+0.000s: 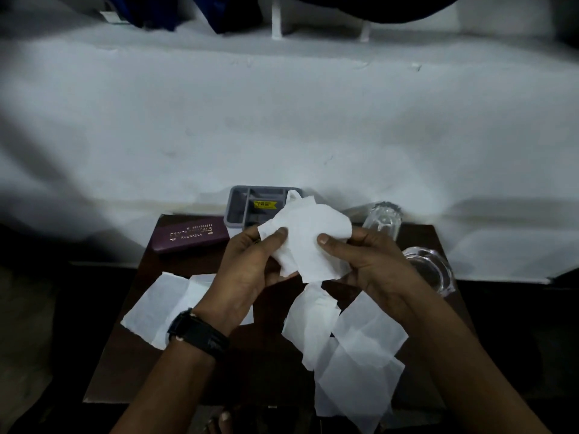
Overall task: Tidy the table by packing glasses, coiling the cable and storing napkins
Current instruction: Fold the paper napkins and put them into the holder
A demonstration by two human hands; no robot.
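1. Left hand (247, 270) and right hand (372, 264) together pinch one crumpled napkin (308, 242) above the table (260, 364).
2. Two clear glasses at right: far glass (382, 222), near glass (429, 270); one purple case (191, 237).
3. Loose napkins (366, 333) overlap, count unclear; grey tray (238, 208) half hidden.

Two bare arms show, with skin uncovered up to the picture's bottom edge. The left hand (247, 267) has a big black watch (200, 335) on its wrist, at about 7 o'clock in the picture. The watch band is wide, thick and dark. A tiny pale bit sits at the band's edge nearer the hand, too small to tell what it is. The right hand (369, 264) has a bare wrist. Both thumb nails are short. At 6 o'clock, bare toes (224, 418) show, dim and blurry.
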